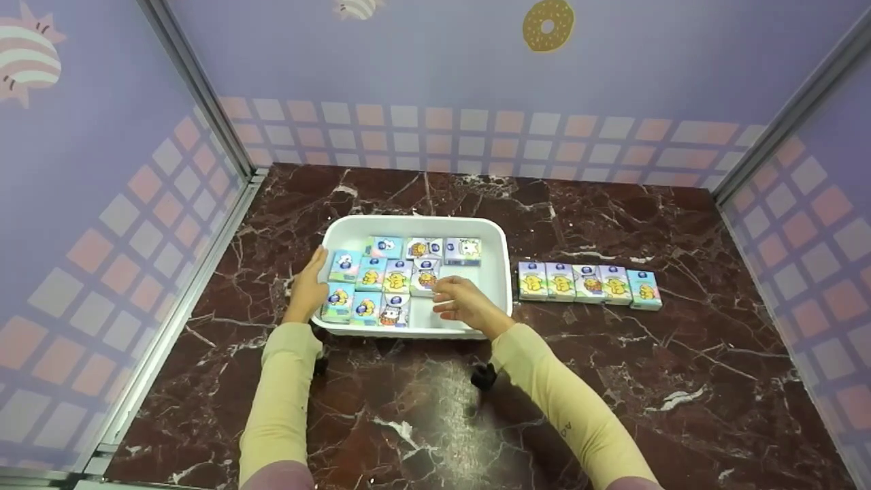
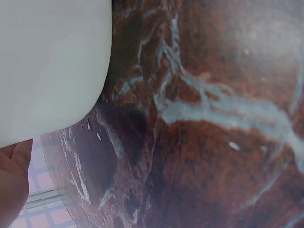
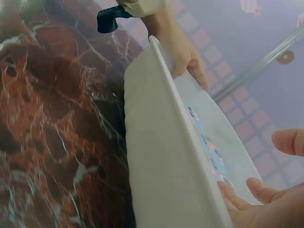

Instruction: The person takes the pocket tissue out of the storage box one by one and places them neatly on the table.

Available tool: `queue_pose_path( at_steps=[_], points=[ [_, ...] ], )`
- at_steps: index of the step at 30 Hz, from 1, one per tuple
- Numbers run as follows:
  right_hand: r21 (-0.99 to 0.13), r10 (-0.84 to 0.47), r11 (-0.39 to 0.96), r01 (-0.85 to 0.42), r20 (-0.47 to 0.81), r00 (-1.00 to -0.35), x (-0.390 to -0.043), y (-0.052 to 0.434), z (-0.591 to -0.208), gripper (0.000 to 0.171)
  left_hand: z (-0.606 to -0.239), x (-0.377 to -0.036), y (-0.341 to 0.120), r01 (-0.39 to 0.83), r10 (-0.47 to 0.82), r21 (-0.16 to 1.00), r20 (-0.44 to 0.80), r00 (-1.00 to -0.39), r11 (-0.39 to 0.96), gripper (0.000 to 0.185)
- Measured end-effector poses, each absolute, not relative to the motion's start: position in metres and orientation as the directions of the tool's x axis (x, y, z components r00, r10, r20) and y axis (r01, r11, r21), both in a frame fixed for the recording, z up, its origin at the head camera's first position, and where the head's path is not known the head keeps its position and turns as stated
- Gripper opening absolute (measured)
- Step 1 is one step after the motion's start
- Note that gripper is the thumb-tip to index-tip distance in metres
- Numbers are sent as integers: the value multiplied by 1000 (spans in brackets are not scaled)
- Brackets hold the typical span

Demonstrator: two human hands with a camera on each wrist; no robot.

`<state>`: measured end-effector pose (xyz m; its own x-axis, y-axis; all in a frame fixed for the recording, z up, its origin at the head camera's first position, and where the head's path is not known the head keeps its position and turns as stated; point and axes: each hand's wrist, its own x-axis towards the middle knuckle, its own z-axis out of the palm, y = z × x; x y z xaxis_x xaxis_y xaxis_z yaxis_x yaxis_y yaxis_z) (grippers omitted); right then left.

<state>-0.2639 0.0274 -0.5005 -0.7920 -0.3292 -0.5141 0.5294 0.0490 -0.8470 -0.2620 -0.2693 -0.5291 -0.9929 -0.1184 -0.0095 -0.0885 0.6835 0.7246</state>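
Observation:
A white plastic tray (image 1: 415, 333) stands on the marble-patterned surface, with several small cartoon-printed packs, like pocket tissues, lying flat inside in rows. My left hand (image 1: 309, 289) holds the tray's left rim; in the right wrist view part of that hand (image 3: 183, 57) reaches over the edge. Over the right part of the tray, my right hand (image 1: 469, 305) has its fingers loosely bent and apart, with nothing seen in them. Its fingertips are nearest a purple-white pack (image 1: 425, 275). Below that pack, bare tray floor shows beside a pack with a white cartoon figure (image 1: 394, 311).
Right of the tray, several similar packs (image 1: 588, 280) lie side by side in a row, the last one blue (image 1: 644, 289). Purple printed panels (image 1: 476, 75) enclose the back and sides. A black strap end (image 1: 484, 376) hangs at the right wrist.

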Motion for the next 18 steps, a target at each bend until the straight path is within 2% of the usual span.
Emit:
queue_pose_path(
  at_steps=[9,18],
  points=[
    [-809,-348,28,587,-558,-753,-261,7,-511,16,-530,-262,-268,-95,-127,727,-10,-992,680,75],
    [-806,-351,77,587,-573,-740,-262,-8,-517,17,-530,-263,-269,-91,-138,738,2,-990,669,75]
  ],
)
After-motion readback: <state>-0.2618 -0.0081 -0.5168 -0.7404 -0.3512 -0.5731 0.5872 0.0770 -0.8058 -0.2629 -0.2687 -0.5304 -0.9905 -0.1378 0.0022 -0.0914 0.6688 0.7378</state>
